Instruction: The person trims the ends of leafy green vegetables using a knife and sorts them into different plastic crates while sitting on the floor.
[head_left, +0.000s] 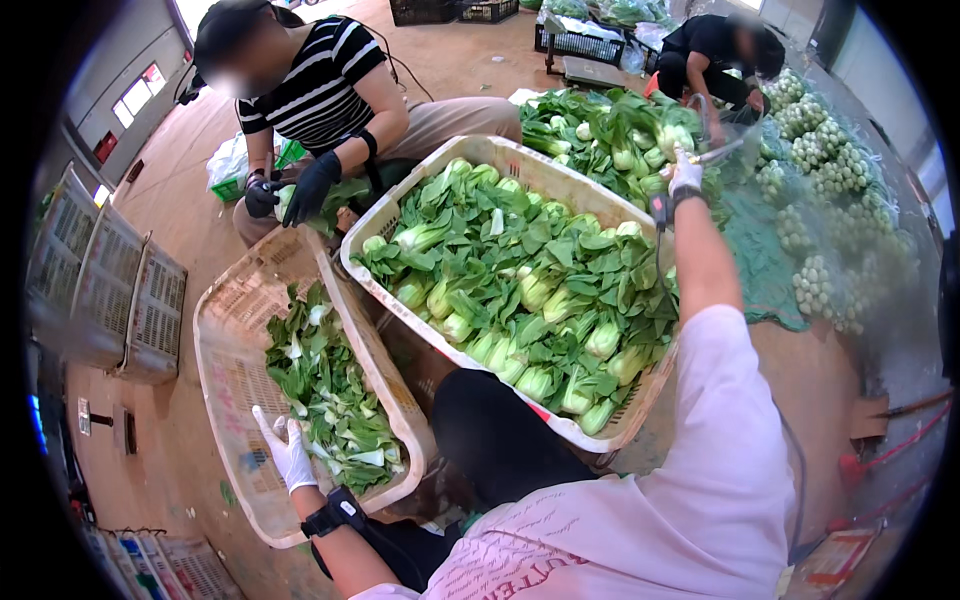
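Note:
My left hand (289, 454), in a white glove, is over the left plastic crate (240, 360) with its fingers apart and nothing in them. Loose trimmed bok choy leaves (337, 397) lie in that crate, just beyond my fingers. My right hand (685, 171), also gloved in white, reaches out to the far pile of bok choy (615, 142). It is closed on what looks like a knife (724, 150), whose blade points right. A bok choy head (675, 139) is right at those fingertips; whether they grip it is unclear. Between my arms sits a crate (442, 341) full of bok choy (525, 277).
Across the crates, a co-worker (315, 82) in black gloves handles a bok choy (285, 202). Another person (716, 60) crouches behind the pile, beside bagged vegetables (825, 165). Stacked crates (112, 277) stand at left. A platform scale (592, 71) is at the back.

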